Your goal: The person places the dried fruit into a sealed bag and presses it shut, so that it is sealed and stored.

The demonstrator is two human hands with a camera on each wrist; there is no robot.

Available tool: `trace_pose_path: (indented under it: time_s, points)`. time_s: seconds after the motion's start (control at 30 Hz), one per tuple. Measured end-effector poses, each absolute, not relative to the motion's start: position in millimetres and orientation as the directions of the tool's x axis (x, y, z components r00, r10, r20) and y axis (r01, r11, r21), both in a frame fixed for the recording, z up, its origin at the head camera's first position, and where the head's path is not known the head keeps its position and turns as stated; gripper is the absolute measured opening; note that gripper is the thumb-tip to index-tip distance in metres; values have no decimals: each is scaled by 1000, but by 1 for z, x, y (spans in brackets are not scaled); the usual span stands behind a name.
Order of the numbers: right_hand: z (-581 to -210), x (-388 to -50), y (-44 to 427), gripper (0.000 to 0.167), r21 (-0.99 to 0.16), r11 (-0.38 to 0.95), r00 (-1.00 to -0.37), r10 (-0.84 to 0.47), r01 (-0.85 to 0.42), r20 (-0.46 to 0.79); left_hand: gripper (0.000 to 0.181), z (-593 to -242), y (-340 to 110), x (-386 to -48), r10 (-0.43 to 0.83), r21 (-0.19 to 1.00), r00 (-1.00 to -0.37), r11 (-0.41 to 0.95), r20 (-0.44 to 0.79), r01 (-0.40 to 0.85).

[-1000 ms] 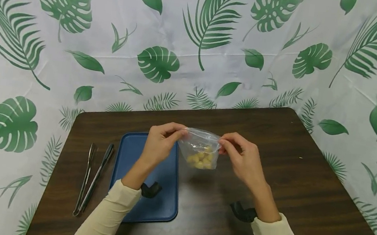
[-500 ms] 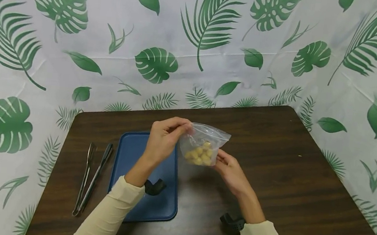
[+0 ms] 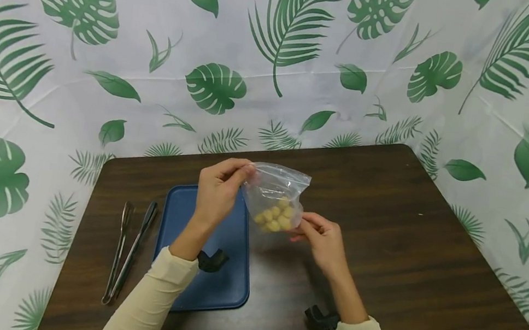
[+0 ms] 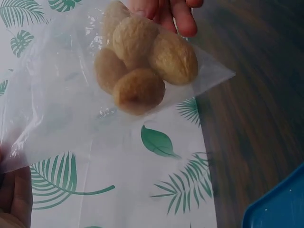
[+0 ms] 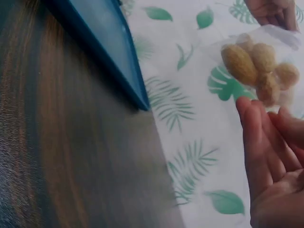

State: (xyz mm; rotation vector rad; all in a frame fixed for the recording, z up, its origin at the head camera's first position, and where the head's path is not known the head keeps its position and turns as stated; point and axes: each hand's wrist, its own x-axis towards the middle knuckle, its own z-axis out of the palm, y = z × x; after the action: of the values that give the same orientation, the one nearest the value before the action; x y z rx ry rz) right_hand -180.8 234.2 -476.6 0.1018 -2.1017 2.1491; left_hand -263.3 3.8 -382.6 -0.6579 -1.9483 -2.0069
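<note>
A clear plastic zip bag (image 3: 275,180) hangs above the table with several yellow-brown rounded lumps (image 3: 275,218) gathered at its bottom; their kind cannot be told for certain. My left hand (image 3: 216,195) pinches the bag's upper left corner between thumb and fingers. Lower down, at the right bottom edge, my right hand (image 3: 328,247) holds the bag with thumb and fingertips. In the left wrist view the lumps (image 4: 140,90) show through the film, and the right hand's fingers (image 4: 183,19) are partly behind it. The right wrist view shows my right fingers (image 5: 256,128) just below the lumps.
A blue tray (image 3: 229,287) lies on the dark wooden table (image 3: 405,270), partly beneath my left forearm. To its left lie metal tongs (image 3: 134,248), spread apart. Leaf-print cloth (image 3: 163,20) hangs behind the table. Black mounts (image 3: 213,260) sit at both wrists.
My right hand has left the bag's upper right corner and moved down to its lower right edge. The bag has shifted slightly left and up with my left hand, which keeps its pinch.
</note>
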Motion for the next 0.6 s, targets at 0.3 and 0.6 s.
trace_pose_path:
  time_s: [0.3,0.6]
  points:
    - [-481,-164,252,14,-954,202,-966,83,-223,244,15,-382,12,-253,82,849,-845,-50,528,526]
    - [-490,-156,261,10,-870,443,-967,28,-215,253,14,-380,17,-254,89,840,-836,-90,542,535]
